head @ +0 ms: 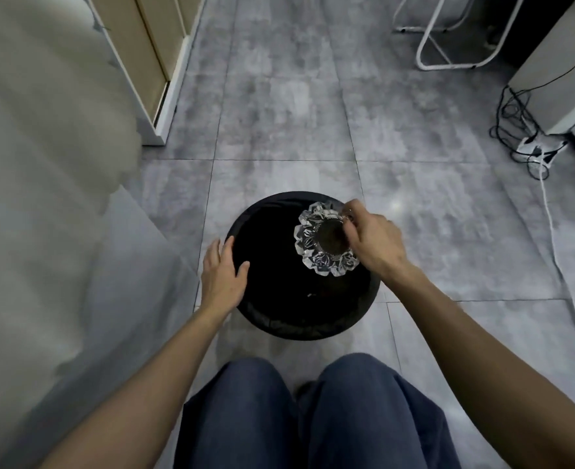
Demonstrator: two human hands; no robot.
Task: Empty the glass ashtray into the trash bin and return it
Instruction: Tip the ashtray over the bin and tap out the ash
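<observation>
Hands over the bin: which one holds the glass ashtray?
The right hand grips the glass ashtray; the left hand only rests on the trash bin rim.

Grey tiled floor; beige cabinet left; cables right.

Both bare forearms reach forward from the knees; the left hand lies flat with fingers spread, pointing toward twelve o'clock; the right hand, at its three o'clock, has fingers curled closed, pointing toward ten o'clock.

The trash bin interior is too dark to read, perhaps holding debris; left foreground is blurred.
</observation>
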